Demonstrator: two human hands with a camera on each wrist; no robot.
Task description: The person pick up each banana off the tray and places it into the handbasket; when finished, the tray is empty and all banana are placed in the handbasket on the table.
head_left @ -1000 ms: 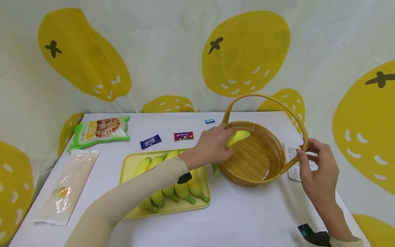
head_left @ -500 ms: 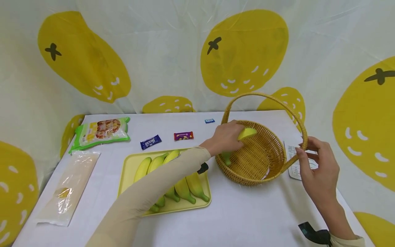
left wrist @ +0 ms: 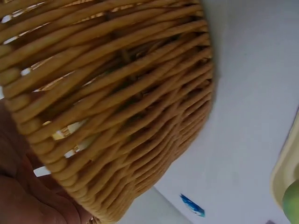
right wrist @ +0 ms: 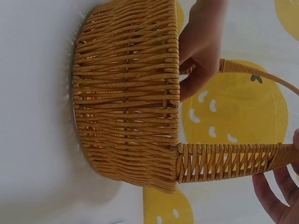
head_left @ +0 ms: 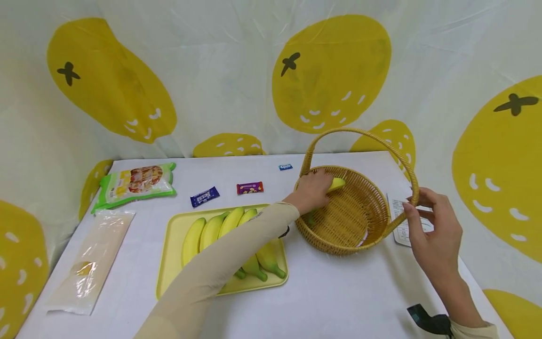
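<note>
My left hand (head_left: 314, 189) reaches down inside a wicker basket (head_left: 349, 223) and grips a banana (head_left: 337, 184). The banana's yellow end pokes out past the fingers, while its green end shows dimly below them. The left wrist view is mostly filled by the woven basket wall (left wrist: 131, 93), which hides the banana. My right hand (head_left: 438, 235) pinches the right side of the basket's arched handle (head_left: 412, 188) between thumb and fingers. In the right wrist view, the basket (right wrist: 126, 93) stands upright on the white table. Several bananas (head_left: 195, 235) lie side by side on a yellow tray (head_left: 167, 254) left of the basket.
Behind the tray lie a blue wrapped snack (head_left: 205, 197), a purple one (head_left: 250, 188) and a small light-blue packet (head_left: 285, 166). At the left are a green-edged food bag (head_left: 135, 183) and a clear flat packet (head_left: 91, 263). A printed card (head_left: 402, 226) lies behind the right hand.
My left hand has moved the banana from over the basket's left rim down into the basket. The right hand keeps its hold on the handle.
</note>
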